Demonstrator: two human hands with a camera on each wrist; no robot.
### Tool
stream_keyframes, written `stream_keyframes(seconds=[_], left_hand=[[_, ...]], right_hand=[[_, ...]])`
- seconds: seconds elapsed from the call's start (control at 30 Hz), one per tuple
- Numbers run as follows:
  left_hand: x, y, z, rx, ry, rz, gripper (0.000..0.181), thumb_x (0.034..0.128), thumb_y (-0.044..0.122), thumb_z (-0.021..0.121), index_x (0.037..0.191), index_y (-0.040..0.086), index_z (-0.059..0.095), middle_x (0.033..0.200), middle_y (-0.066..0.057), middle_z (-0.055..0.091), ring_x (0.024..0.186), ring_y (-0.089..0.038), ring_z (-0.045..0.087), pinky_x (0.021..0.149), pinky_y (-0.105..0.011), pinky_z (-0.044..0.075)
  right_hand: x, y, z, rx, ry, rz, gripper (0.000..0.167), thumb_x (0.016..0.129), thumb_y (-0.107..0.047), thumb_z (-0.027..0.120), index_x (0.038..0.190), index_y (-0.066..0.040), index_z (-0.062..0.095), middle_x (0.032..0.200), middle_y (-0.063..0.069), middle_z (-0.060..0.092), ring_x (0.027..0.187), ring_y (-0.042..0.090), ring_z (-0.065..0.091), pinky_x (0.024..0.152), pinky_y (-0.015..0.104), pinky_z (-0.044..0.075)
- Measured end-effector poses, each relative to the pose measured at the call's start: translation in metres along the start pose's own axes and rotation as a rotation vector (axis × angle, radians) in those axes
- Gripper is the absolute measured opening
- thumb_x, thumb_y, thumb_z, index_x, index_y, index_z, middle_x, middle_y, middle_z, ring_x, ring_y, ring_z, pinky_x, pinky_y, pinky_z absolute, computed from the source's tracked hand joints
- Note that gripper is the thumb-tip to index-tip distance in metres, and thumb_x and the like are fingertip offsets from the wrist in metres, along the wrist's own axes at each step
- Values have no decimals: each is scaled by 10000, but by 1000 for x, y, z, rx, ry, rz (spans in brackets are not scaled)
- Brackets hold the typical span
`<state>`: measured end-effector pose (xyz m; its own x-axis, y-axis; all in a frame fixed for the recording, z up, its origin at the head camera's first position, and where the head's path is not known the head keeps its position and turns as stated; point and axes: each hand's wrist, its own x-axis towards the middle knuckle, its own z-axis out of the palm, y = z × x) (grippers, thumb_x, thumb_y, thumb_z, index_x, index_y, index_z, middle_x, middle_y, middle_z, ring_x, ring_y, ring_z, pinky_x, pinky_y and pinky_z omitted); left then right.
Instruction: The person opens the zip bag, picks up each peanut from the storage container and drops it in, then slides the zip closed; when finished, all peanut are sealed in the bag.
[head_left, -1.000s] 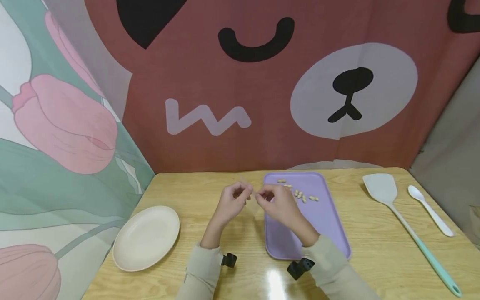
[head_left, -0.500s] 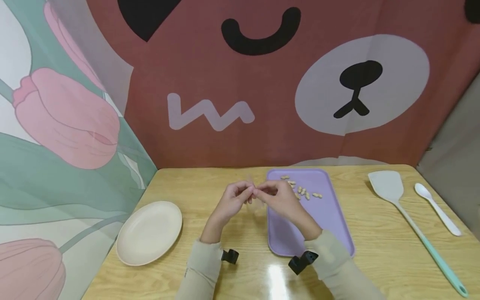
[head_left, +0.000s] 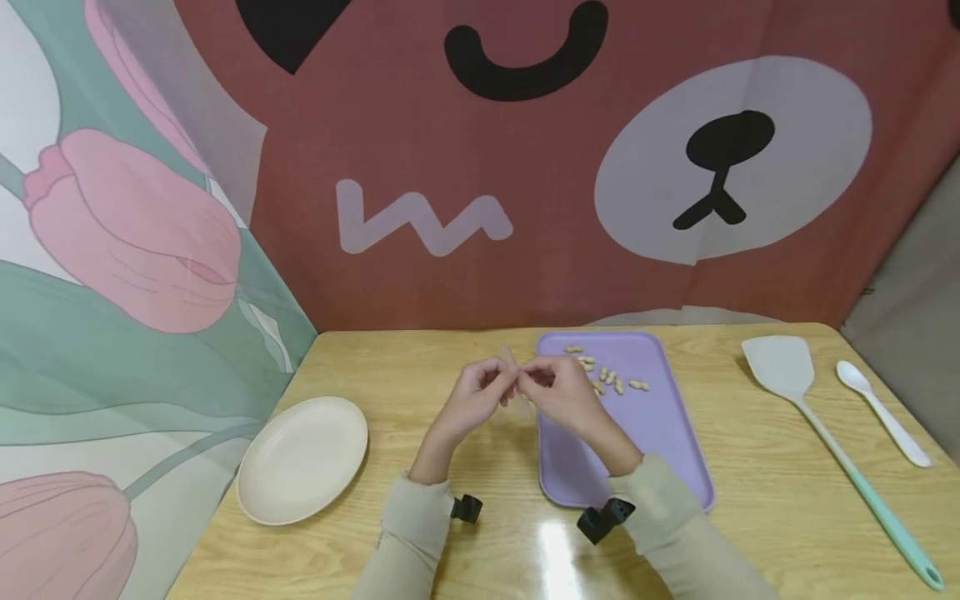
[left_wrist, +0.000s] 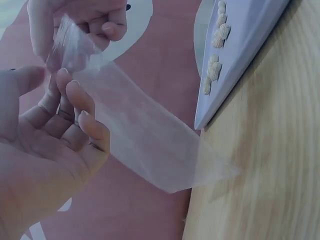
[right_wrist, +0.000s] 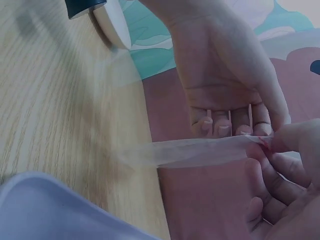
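Between the two hands hangs a thin clear plastic bag (left_wrist: pixel 145 135), flat, its lower end over the wooden table. My left hand (head_left: pixel 476 393) pinches its top edge between thumb and fingers. Right against it, my right hand (head_left: pixel 564 393) pinches the same edge, fingertips almost touching the left ones. A small red mark shows on the bag (right_wrist: pixel 200 151) beside the pinching fingers in the right wrist view. Whether the bag's mouth is parted I cannot tell. Several peanuts in their shells (head_left: pixel 607 377) lie in the far part of the purple tray (head_left: pixel 637 442), partly behind the right hand.
A cream oval plate (head_left: pixel 303 460) sits at the table's left. To the right lie a spatula (head_left: pixel 783 367) with a mint-green handle and a white spoon (head_left: pixel 885 414). A printed cloth (head_left: pixel 420 292) hangs along the back edge of the table (head_left: pixel 495 550).
The hands were slightly apart a second ago; they came together, fingertips meeting at the bag's top edge. The whole scene shifted slightly up in view. Tray and peanuts stayed put.
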<state>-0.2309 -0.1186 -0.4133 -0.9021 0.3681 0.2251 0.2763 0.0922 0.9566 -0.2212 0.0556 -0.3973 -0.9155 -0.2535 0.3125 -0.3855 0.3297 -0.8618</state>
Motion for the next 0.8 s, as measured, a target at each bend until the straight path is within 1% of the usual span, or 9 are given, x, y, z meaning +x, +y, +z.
stream_keyframes(seconds=[0.17,0.2,0.27,0.4,0.47,0.57,0.63,0.7,0.8], left_hand=[[-1,-1,-1,74,9,-22,224,1021,35,490,876,-87,609,747,-134,573,649,-180,521,588,-237,444],[0,-5,-1,91,11,-19,213,1013,35,496,868,-69,613,731,-86,566,633,-167,514,574,-239,439],[0,-5,-2,116,12,-19,191,996,17,505,853,-43,615,709,-30,545,608,-153,495,553,-239,423],[-1,-3,-6,190,8,-30,192,972,32,511,810,23,615,670,-7,525,559,-124,451,519,-245,390],[-3,-1,-10,222,35,-29,197,960,38,518,792,39,619,658,-10,520,549,-123,431,513,-251,378],[-6,4,-19,262,100,-21,202,950,56,540,778,67,645,637,-19,518,540,-130,409,512,-260,368],[-8,6,-24,271,115,-8,200,956,70,551,793,75,666,646,-27,533,551,-140,419,522,-266,376],[-9,6,-28,280,103,8,194,973,112,571,815,80,679,672,-31,561,571,-153,446,536,-267,394],[-9,4,-28,280,93,44,104,945,168,673,920,67,677,785,-44,614,678,-181,534,603,-298,449]], right_hand=[[0,2,1,-27,11,10,138,908,-54,630,897,-8,760,741,29,695,636,132,587,555,254,458],[1,3,1,-35,12,13,137,907,-54,631,883,-16,760,730,22,692,633,131,587,554,258,458],[1,4,2,-48,10,18,137,905,-52,634,862,-25,761,717,14,689,637,130,594,565,266,468],[2,8,1,-119,19,33,145,901,-56,626,842,-32,756,706,1,679,644,134,600,583,285,485],[2,11,-1,-168,54,49,140,899,-52,626,856,-19,755,710,0,675,654,139,604,596,296,492],[2,13,-6,-227,96,63,132,899,-54,639,886,1,758,734,15,688,669,161,617,608,327,507],[2,13,-8,-240,93,52,133,900,-65,653,915,10,762,761,25,708,701,176,638,634,344,521],[3,10,-8,-251,74,21,136,898,-77,658,910,4,767,766,29,717,710,189,655,645,358,528],[7,7,-9,-276,56,-10,133,887,-85,659,880,-19,774,732,9,708,693,177,656,639,358,523]])
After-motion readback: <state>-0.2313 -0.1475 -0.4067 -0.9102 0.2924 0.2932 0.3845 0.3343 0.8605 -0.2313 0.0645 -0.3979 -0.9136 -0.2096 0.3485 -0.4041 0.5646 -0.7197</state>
